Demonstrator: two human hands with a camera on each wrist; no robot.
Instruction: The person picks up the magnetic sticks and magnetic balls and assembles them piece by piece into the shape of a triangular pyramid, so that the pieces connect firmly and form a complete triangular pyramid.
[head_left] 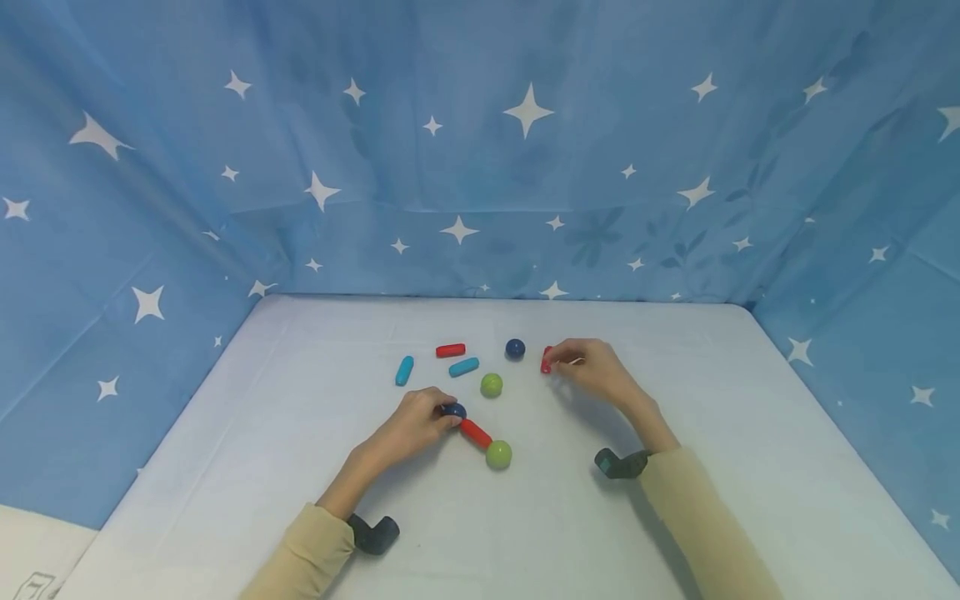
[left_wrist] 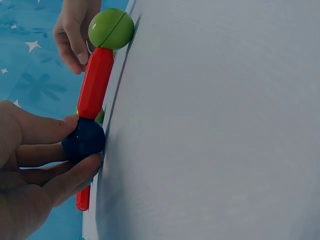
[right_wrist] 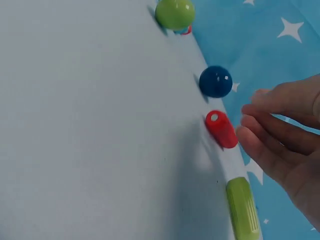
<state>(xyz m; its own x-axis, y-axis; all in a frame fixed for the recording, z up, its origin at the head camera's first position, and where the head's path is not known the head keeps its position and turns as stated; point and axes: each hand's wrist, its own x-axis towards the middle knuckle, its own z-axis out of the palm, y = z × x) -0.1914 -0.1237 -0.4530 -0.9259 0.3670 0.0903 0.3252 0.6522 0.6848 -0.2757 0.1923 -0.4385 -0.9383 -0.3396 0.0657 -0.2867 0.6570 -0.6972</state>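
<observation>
My left hand (head_left: 411, 423) pinches a dark blue ball (left_wrist: 84, 142) between thumb and fingers. Joined to that ball in a line are a red rod (left_wrist: 96, 82) and, at its far end, a green ball (head_left: 498, 454). To the right, my right hand (head_left: 596, 371) hovers over a second red rod (right_wrist: 221, 129) that lies on the table. Its fingertips come right beside the rod, thumb and fingers loosely bent with a gap between them. Beyond this rod sits another dark blue ball (head_left: 514, 349). A green rod (right_wrist: 243, 209), hidden in the head view, lies below the right hand.
Between the hands is another green ball (head_left: 491, 385). Farther back on the white table (head_left: 225, 467) lie a red rod (head_left: 451, 351) and two light blue rods, one slanted (head_left: 404, 370) and one flatter (head_left: 463, 367). A blue star-patterned curtain (head_left: 480, 167) surrounds the table's back and sides.
</observation>
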